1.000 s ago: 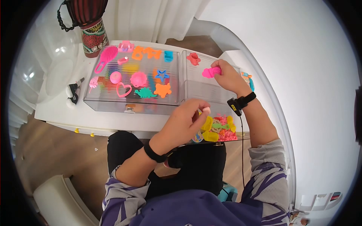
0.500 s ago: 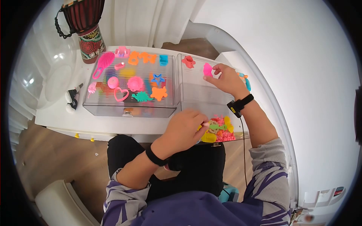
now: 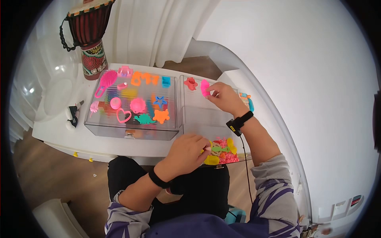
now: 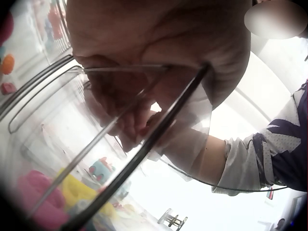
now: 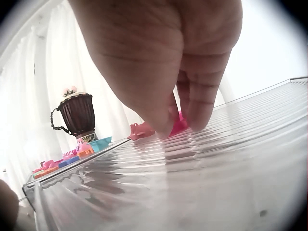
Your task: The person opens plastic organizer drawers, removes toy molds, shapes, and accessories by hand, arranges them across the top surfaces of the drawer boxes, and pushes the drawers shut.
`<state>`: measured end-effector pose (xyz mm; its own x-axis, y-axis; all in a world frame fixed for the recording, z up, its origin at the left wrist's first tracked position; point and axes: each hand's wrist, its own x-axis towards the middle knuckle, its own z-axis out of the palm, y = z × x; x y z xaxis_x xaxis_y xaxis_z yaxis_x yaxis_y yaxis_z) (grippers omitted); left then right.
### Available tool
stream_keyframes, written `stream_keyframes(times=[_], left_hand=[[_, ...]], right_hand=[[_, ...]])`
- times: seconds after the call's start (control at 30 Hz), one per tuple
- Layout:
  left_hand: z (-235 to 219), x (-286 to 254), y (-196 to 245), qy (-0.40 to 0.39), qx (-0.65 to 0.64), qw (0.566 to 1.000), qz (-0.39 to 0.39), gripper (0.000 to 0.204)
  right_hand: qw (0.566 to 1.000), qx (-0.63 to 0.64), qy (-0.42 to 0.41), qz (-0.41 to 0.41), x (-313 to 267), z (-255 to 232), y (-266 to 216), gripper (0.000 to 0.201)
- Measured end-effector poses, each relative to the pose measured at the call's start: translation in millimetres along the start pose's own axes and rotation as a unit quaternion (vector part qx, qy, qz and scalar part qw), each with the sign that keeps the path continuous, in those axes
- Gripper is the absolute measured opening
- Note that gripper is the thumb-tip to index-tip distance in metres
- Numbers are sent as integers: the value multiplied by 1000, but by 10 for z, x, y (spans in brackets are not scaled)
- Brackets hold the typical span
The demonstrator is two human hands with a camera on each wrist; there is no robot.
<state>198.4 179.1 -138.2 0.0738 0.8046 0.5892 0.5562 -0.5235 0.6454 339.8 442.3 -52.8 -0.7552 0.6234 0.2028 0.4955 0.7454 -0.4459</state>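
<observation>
My right hand pinches a bright pink wavy-edged play mould between thumb and fingers, right at the ribbed lid of the right see-through box. Just left of it on that lid lies a red mould. Bent over the front of the same box, my left hand holds a small pale pink piece at its thumb and fingertips. Its shape is mostly hidden. Yellow pieces, a green piece and pink bits show in the box beside that hand.
The left see-through box carries a pink hairbrush, a heart cutter, a green dinosaur, a blue star and other moulds. A drum stands behind it. A blue-and-orange toy lies right of the boxes.
My right hand has brought the pink mould left, beside the red one, and turned it more upright. My left hand has moved slightly lower and left, its fingers turned downward. The view has shifted.
</observation>
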Motion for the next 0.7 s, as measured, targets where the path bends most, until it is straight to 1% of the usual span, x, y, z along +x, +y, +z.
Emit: stream_keyframes(times=[0.07,0.2,0.27,0.37,0.7], left_hand=[[-18,2,-6,-12,-5,1000,0,14],[-22,9,17,-14,-3,1000,1,14],[-23,9,18,-10,-5,1000,4,14],[-15,0,11,-10,-6,1000,6,14],[-32,14,17,-20,-15,1000,3,13]], right_hand=[[999,-30,-26,8,96,4,-1,27],[999,-36,-13,3,230,58,31,28],[1000,-19,7,-4,264,78,32,28],[1000,-13,1,20,271,71,17,29],[999,-25,-1,21,179,-26,86,30]])
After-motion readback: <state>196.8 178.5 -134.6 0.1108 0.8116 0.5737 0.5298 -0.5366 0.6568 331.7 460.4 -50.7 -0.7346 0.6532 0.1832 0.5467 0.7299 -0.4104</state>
